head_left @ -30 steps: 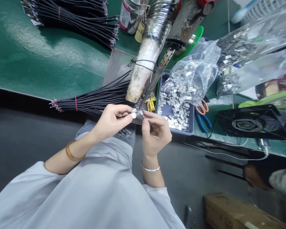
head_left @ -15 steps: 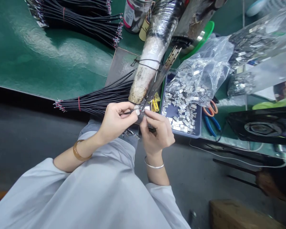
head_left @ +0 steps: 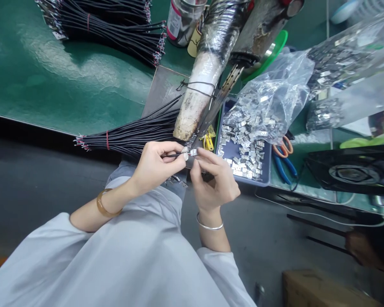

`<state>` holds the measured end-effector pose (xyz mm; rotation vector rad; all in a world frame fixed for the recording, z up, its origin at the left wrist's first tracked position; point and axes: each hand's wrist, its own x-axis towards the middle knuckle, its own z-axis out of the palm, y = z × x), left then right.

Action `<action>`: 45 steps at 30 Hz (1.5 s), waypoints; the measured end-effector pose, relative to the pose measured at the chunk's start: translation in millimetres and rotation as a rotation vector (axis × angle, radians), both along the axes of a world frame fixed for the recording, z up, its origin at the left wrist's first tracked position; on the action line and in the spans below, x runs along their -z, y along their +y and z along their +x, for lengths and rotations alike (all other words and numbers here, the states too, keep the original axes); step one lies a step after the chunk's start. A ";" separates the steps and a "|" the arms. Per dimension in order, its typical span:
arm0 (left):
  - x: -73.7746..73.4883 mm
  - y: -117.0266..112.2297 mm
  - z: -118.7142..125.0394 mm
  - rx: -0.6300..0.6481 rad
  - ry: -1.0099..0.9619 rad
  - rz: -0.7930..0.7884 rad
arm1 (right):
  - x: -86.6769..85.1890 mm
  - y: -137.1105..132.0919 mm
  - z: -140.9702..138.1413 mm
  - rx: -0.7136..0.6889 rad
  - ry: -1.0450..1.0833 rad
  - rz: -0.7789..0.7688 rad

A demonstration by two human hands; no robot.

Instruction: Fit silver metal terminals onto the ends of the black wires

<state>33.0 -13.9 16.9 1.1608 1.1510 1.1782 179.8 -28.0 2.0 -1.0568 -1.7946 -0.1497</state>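
Observation:
My left hand point(head_left: 158, 164) pinches a black cable point(head_left: 173, 155) close to its end, thumb and forefinger pressed together. At that end sits a small silver metal connector point(head_left: 193, 152). My right hand point(head_left: 216, 181) has its curled fingertips at the connector's right side; the exact contact is too small to see well. Just above both hands are the blackened tip of a white wrapped tube point(head_left: 187, 121) and a slotted metal strip point(head_left: 216, 102). Behind my left hand lies a bundle of black cables point(head_left: 131, 134), tied with a red band.
To the right stands a blue tray point(head_left: 266, 172) of loose metal connectors, a plastic bag point(head_left: 269, 98) leaning into it. Pliers point(head_left: 284, 164) and a black fan point(head_left: 352, 170) lie beyond. More cable bundles point(head_left: 115, 32) and a jar point(head_left: 182, 21) are at the back.
Both hands have moved slightly down and right, away from the tube tip. The silver connector now shows plainly between my fingertips.

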 end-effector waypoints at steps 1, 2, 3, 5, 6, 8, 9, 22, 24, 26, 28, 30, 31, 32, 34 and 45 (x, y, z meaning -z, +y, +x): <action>0.1 -0.4 -0.3 0.009 0.000 0.002 | -1.6 -0.3 -0.3 0.014 0.016 -0.034; 0.1 -0.7 -0.6 0.015 -0.004 0.006 | -3.2 -0.6 -0.5 0.025 0.028 -0.068; 0.1 -0.8 -0.7 0.016 -0.010 0.012 | -4.7 -0.9 -0.6 0.029 0.033 -0.096; 0.3 -0.7 -0.5 0.008 -0.020 0.018 | -7.0 -1.1 -0.6 0.015 0.033 -0.127; 0.5 -0.5 -0.2 0.003 -0.021 0.018 | -7.8 -1.0 -0.5 0.003 0.030 -0.133; 1.0 0.1 0.5 -0.010 -0.016 0.008 | -8.5 -0.6 -0.2 -0.011 0.025 -0.132; 1.3 0.4 0.8 -0.014 -0.012 0.003 | -8.6 -0.2 -0.1 -0.013 0.022 -0.132; -1.5 2.1 1.7 -0.045 0.024 0.058 | -12.3 2.1 -2.4 -0.015 0.042 -0.141; 0.2 2.3 1.8 -0.041 0.030 0.043 | -10.7 1.4 -0.9 -0.019 0.041 -0.144; 1.4 2.1 2.1 -0.024 0.039 0.026 | -9.0 0.9 0.8 -0.026 0.036 -0.154; 1.7 1.7 2.3 -0.013 0.045 0.010 | -7.9 0.6 1.9 -0.032 0.030 -0.162; 1.0 1.3 2.1 -0.015 0.046 -0.002 | -7.9 0.5 2.3 -0.035 0.032 -0.162; 0.4 1.2 1.9 -0.016 0.044 -0.004 | -8.2 0.5 2.2 -0.037 0.036 -0.161; -0.2 1.2 1.5 -0.012 0.041 -0.004 | -8.5 0.5 2.0 -0.037 0.040 -0.160; -1.3 1.2 0.7 0.009 0.038 0.001 | -9.4 0.4 1.3 -0.030 0.042 -0.160; -6.0 0.4 -0.8 -0.040 -0.013 -0.018 | -15.7 2.6 -3.0 -0.023 -0.022 -0.161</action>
